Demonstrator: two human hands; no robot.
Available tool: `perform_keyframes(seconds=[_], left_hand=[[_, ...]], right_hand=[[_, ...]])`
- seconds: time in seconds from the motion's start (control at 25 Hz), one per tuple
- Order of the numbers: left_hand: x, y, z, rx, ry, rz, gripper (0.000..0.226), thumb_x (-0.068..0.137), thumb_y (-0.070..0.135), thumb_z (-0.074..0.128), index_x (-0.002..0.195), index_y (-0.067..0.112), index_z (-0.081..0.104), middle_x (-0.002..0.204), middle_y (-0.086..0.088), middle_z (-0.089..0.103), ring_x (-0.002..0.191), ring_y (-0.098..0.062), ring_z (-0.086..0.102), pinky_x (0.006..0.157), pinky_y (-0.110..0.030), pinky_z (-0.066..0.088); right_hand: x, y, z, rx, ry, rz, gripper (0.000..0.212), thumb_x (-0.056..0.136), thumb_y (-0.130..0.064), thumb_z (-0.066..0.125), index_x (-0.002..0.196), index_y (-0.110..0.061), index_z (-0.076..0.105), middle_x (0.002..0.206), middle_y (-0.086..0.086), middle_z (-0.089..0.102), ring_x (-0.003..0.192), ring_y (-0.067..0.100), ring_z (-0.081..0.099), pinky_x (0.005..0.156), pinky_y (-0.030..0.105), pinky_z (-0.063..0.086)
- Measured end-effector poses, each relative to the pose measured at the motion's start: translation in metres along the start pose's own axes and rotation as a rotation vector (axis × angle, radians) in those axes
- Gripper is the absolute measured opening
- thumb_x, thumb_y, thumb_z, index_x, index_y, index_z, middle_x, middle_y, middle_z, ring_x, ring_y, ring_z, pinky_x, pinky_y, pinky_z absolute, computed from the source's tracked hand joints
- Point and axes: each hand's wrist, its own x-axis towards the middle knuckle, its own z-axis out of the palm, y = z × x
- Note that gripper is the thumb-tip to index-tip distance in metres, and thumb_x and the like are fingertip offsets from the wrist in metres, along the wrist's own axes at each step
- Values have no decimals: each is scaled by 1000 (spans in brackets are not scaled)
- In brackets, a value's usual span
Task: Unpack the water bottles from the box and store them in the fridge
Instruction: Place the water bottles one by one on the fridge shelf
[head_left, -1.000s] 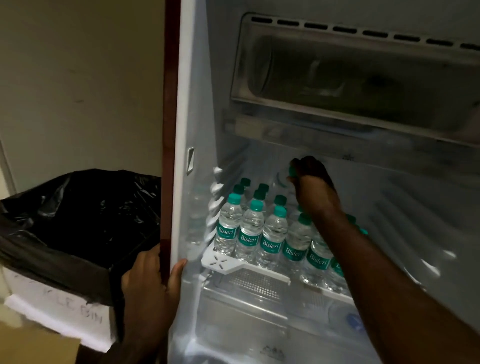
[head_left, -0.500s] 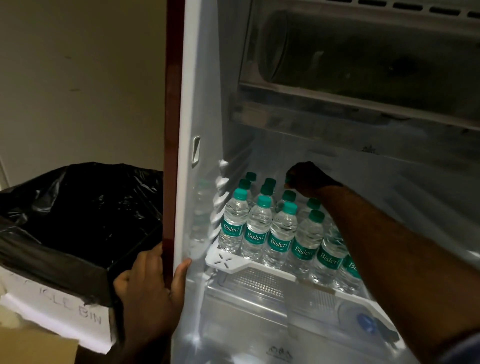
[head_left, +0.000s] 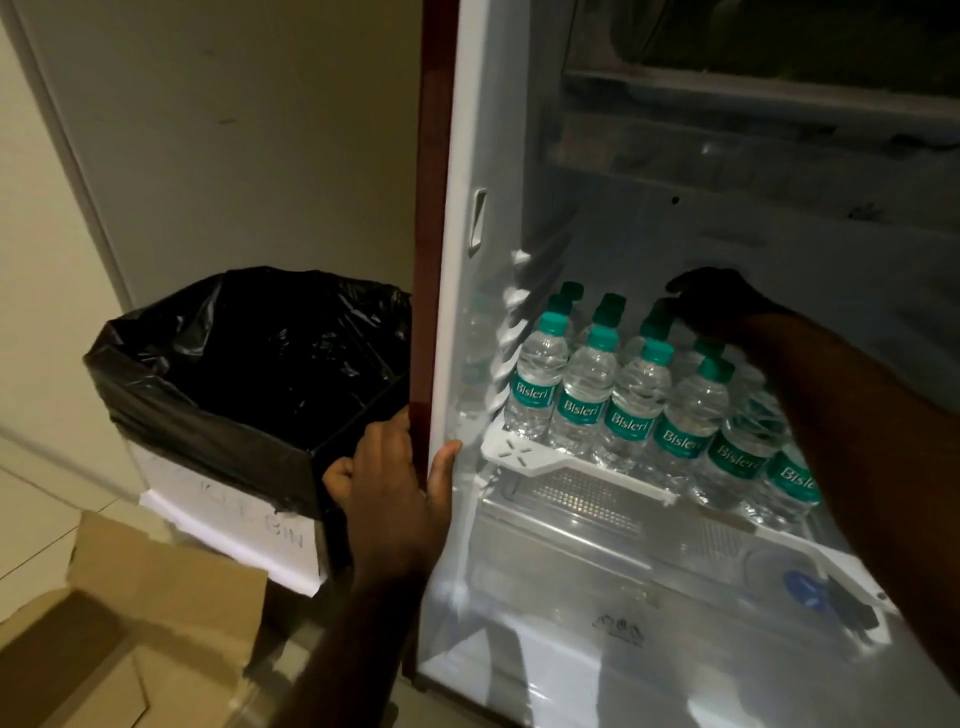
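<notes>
Clear ribbed plastic makes up the water bottles (head_left: 587, 395), each with a teal screw cap and a teal band printed "Bisleri". They stand upright in close rows on the white fridge shelf (head_left: 524, 453); six labels can be read along the front row, and at least two further rows of caps show behind, the total hidden by the arm. Below the shelf sits a see-through drawer with a gridded lid (head_left: 576, 496).

One right hand (head_left: 719, 304) reaches deep into the fridge (head_left: 467, 156), its fingers curled down over the cap of a bottle at the back of the group; it lies in shadow, so the pinch itself is dim, though the fingertips meet the cap. One left hand (head_left: 395, 483) clasps the dark red front edge of the fridge wall (head_left: 430, 208), thumb on the glossy white inner liner, fingers wrapped round the outside.

Left of the fridge stands one square bin (head_left: 244, 514) lined with a crinkled, shiny black bag. One brown cardboard box (head_left: 104, 639), flaps open, lies on the pale tiled floor (head_left: 36, 509) at the bottom left.
</notes>
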Motion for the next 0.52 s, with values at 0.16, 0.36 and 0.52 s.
perform_keyframes(seconds=[0.16, 0.36, 0.52], left_hand=[[2, 1, -2, 5, -31, -44, 44, 89, 47, 50, 114, 13, 58, 99, -6, 57, 94, -27, 57, 90, -35, 21], [1, 17, -15, 32, -90, -55, 43, 92, 39, 56, 124, 9, 56, 111, -11, 58, 107, -30, 54, 92, -39, 27], [0, 14, -25, -20, -160, -75, 48, 92, 46, 52, 128, 15, 53, 119, -8, 57, 114, -25, 53, 97, -44, 33]], right_hand=[[-26, 14, -1, 146, 171, -36, 42, 96, -32, 52, 132, -12, 53, 133, 10, 56, 120, 30, 53, 104, 39, 41], [-130, -1, 16, 306, 662, -230, 27, 93, -29, 52, 109, -12, 65, 104, 10, 67, 93, 23, 61, 81, 35, 47], [-227, -25, 71, 509, 643, -243, 18, 94, -20, 53, 104, -11, 66, 94, 11, 65, 84, 18, 60, 77, 21, 45]])
